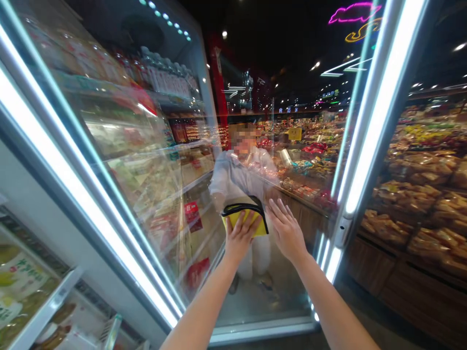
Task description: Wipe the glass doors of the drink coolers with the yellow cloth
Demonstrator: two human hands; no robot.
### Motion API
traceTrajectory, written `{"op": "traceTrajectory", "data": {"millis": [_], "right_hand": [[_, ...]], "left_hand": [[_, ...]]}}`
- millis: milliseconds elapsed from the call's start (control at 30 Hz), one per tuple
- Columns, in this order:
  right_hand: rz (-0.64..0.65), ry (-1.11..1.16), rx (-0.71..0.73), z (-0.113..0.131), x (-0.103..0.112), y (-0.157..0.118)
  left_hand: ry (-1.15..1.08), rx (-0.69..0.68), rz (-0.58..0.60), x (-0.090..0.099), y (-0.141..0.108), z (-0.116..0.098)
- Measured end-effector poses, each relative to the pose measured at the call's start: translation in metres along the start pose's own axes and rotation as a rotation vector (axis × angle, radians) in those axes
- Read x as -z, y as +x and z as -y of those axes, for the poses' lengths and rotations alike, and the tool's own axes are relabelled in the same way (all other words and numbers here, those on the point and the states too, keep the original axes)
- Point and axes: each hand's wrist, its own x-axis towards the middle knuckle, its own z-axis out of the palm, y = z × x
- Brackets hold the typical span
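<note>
My left hand presses a folded yellow cleaning cloth with black edging against a glass door. Its fingers lie spread over the cloth, holding it to the pane. To the right of the cloth, my right hand is open, fingers stretched out, with nothing in it. It appears to rest flat on the glass. A faint reflection of a person in light clothes shows in the pane behind both hands.
Bright light strips run along the door's right side, and another strip slants down on the left. Refrigerator shelves with packaged goods stand at lower left. Bagged goods fill a wooden display at right.
</note>
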Motion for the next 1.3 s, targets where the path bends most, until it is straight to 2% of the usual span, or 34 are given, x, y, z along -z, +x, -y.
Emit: {"op": "traceTrajectory", "data": {"millis": [100,167,233,300,400,467,533,600,667,700,767,833,900,967,1033,1100,1167,1233,1300], "right_hand": [[0.001,0.007,0.043,0.009,-0.006,0.006],[-0.019,0.011,0.053,0.017,-0.010,0.015],[-0.035,0.017,0.061,0.027,-0.016,0.025],[-0.027,0.021,0.084,0.039,-0.024,0.030],[0.023,0.012,0.144,0.054,-0.037,0.026],[0.061,-0.009,0.174,0.061,-0.043,0.020],[0.089,-0.038,0.183,0.065,-0.047,0.016],[0.091,-0.071,0.171,0.071,-0.050,0.018],[0.067,-0.092,0.156,0.079,-0.054,0.023],[0.051,-0.094,0.151,0.084,-0.056,0.025],[0.025,-0.083,0.144,0.093,-0.061,0.028],[0.013,-0.062,0.131,0.100,-0.067,0.027],[0.004,-0.040,0.116,0.105,-0.071,0.023],[0.003,-0.021,0.117,0.109,-0.075,0.020],[0.007,-0.008,0.131,0.112,-0.076,0.021],[0.011,0.003,0.147,0.117,-0.077,0.025],[-0.003,0.021,0.161,0.123,-0.077,0.031],[-0.027,0.040,0.170,0.130,-0.077,0.034],[-0.052,0.050,0.175,0.135,-0.077,0.033]], "left_hand": [[0.001,-0.096,0.002,0.000,0.004,0.005],[0.021,-0.083,-0.022,0.012,0.017,0.021],[0.049,-0.010,-0.043,0.026,0.022,0.043],[0.082,0.114,-0.060,0.034,0.011,0.062],[0.110,0.249,-0.070,0.027,-0.030,0.075],[0.101,0.197,-0.068,0.016,-0.057,0.073],[0.090,0.085,-0.067,0.010,-0.069,0.071],[0.089,-0.006,-0.064,0.012,-0.062,0.076],[0.096,-0.020,-0.050,0.024,-0.047,0.092],[0.104,0.021,-0.045,0.031,-0.041,0.103],[0.131,0.194,-0.042,0.043,-0.038,0.123],[0.164,0.405,-0.049,0.047,-0.051,0.137],[0.175,0.521,-0.026,0.042,-0.076,0.140],[0.159,0.503,0.031,0.033,-0.097,0.135],[0.130,0.401,0.085,0.029,-0.105,0.133],[0.111,0.306,0.102,0.034,-0.098,0.142],[0.106,0.278,0.082,0.043,-0.086,0.161],[0.115,0.361,0.035,0.051,-0.083,0.180],[0.130,0.511,-0.016,0.052,-0.093,0.189]]}}
